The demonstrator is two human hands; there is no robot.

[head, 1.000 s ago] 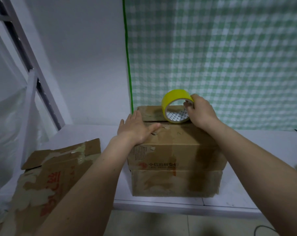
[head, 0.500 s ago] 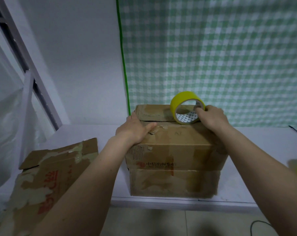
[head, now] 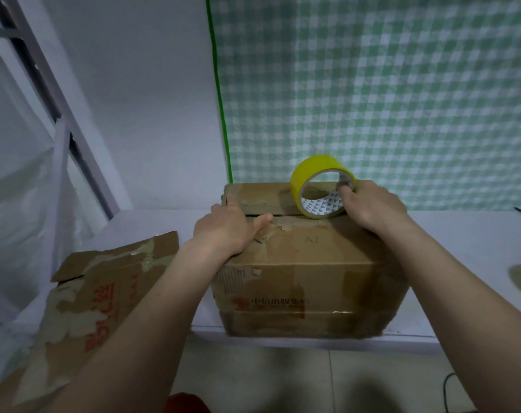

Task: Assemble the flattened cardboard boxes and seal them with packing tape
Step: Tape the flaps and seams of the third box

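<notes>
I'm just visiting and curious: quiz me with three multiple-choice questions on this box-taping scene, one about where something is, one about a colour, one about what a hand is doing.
1. Where does the tape roll stand?
A. on the floor
B. on top of the assembled box
C. on the flattened cardboard

2. What colour is the tape roll?
A. yellow
B. red
C. black

3. What is the left hand doing?
A. hanging idle off the table
B. gripping scissors
C. pressing flat on the box's top flaps

Answers:
1. B: the roll stands on edge on the box's far flap, held by the right hand.
2. A: its outer band is bright yellow.
3. C: its palm lies on the lid, with the thumb along the seam.
</notes>
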